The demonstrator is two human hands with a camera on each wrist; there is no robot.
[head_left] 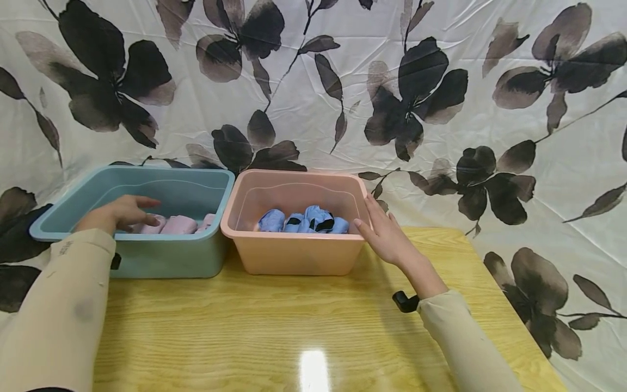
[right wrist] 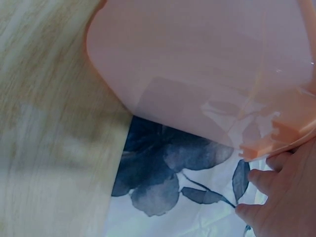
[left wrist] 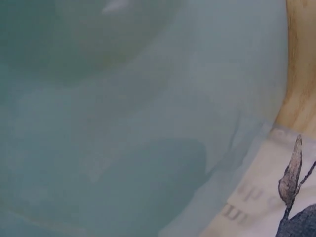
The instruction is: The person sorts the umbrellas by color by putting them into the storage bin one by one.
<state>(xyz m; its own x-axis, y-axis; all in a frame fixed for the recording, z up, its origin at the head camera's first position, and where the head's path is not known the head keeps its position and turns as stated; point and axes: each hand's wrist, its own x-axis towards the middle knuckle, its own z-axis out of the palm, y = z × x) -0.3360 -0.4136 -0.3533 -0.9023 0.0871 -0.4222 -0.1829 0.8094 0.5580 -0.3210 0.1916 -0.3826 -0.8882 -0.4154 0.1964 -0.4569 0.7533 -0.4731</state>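
My left hand (head_left: 120, 212) reaches over the near rim into the blue-green bin (head_left: 171, 258), fingers spread. Its fingertips are at or just above several light pink rolled cloths (head_left: 179, 225); contact cannot be made out. The left wrist view shows mostly the blurred bin wall (left wrist: 123, 113), not the hand. My right hand (head_left: 387, 237) rests against the right side of the peach bin (head_left: 299, 256), its fingers along the outside and its thumb at the near corner of the rim. Several blue rolled cloths (head_left: 313, 219) with black patches lie inside that bin.
Both bins stand side by side on a yellow wood-grain table (head_left: 245, 326). A white curtain (head_left: 333, 136) with dark flowers hangs behind them. The table's right edge slants down beyond my right arm.
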